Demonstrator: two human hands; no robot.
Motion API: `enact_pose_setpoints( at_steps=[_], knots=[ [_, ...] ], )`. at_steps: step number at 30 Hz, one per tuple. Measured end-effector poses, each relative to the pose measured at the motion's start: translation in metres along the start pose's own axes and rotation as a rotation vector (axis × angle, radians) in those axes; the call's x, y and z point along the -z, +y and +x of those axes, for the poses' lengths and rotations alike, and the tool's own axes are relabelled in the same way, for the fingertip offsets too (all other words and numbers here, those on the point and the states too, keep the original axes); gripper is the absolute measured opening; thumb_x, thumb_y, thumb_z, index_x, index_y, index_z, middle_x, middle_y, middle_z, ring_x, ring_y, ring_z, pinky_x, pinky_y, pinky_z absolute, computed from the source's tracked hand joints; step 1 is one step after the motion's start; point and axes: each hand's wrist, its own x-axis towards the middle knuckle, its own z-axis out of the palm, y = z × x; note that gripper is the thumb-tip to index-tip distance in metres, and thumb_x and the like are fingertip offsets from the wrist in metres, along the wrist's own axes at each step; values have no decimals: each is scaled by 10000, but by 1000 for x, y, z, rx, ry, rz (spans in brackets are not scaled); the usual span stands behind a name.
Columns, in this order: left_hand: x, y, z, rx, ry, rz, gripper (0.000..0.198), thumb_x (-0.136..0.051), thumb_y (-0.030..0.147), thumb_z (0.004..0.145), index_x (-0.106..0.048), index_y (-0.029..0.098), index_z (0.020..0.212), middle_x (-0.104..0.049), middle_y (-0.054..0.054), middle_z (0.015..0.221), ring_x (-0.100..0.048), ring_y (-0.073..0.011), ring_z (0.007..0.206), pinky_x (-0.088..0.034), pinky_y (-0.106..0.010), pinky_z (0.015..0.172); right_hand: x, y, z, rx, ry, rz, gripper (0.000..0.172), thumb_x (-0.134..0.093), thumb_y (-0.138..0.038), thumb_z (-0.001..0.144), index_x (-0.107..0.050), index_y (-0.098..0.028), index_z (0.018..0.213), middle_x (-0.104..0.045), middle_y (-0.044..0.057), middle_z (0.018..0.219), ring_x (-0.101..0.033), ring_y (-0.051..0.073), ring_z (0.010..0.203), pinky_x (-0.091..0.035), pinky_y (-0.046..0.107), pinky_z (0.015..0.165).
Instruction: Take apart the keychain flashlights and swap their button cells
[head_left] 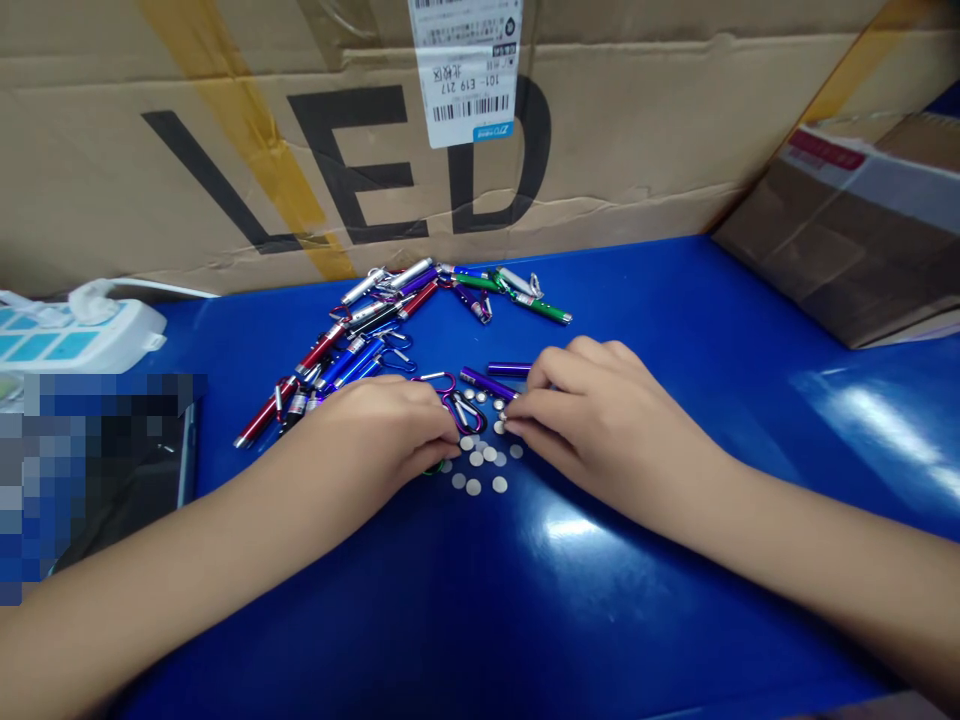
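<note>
silver button cells [480, 462] scattered mid desk [675, 330] between both hands, small flat discs. left hand [382, 425] curled, hold can't tell. right hand [592, 415] fingertips touch one, grip unclear.

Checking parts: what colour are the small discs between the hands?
The discs are silver; head view shows them best.

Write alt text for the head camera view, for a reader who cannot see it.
A left hand and a right hand rest on a glossy blue table, either side of small round silver discs. Behind lie coloured metal keychain torches and a brown cardboard box printed LED.
</note>
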Motion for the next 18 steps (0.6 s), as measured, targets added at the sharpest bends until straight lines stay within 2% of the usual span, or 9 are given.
enact_pose_setpoints(
  at_steps=[5,8,13,18],
  knots=[
    [11,-3,7,22,69,-46,85,-638,252,826,-706,226,783,-685,20,791,-632,-144,762,-449,-246,688,-2,1,4,-81,-16,-36,199,-555,-290,891,-707,-212,788,-580,50,806,-450,196,764,-228,335,652],
    [19,-4,20,82,90,71,128,-602,274,839,-707,220,791,-689,7,810,-637,-162,780,-436,-263,690,-3,1,4,-71,-34,-32,189,-565,-309,891,-711,-215,817,-588,47,823,-463,201,788,-228,336,655],
    [18,-2,39,131,31,203,224,-546,350,859,-725,215,861,-694,-31,843,-636,-202,804,-439,-297,709,-5,1,7,-99,-87,-48,214,-545,-333,907,-711,-223,829,-591,48,849,-457,202,793,-218,331,655],
    [16,1,49,140,-56,230,227,-528,323,855,-727,215,879,-698,-45,877,-632,-210,827,-440,-293,737,-6,-1,10,-130,-142,-55,221,-514,-293,919,-713,-228,849,-586,51,849,-454,198,791,-214,326,654]
  ],
)
